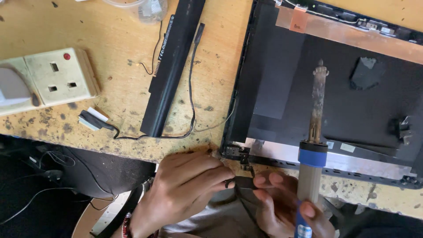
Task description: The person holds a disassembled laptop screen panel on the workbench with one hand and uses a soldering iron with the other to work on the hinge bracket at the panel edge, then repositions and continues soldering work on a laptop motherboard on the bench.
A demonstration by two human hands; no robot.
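My left hand [185, 189] pinches a small black part [240, 181] at the table's near edge, just below the corner hinge [235, 153] of a black laptop lid shell [335, 97]. My right hand [286, 205] grips a soldering iron [313, 145] with a blue and grey handle, its scorched shaft pointing away over the lid. The right fingertips also touch the same black part. A thin black cable hangs from the part between my hands.
A cream power socket block [57, 79] sits at the left. A long black laptop battery [172, 61] lies diagonally on the stained wooden table [119, 39]. A thin black cable [190, 101] with a flat connector [90, 119] loops beside it. A clear plastic container [147, 9] stands at the top.
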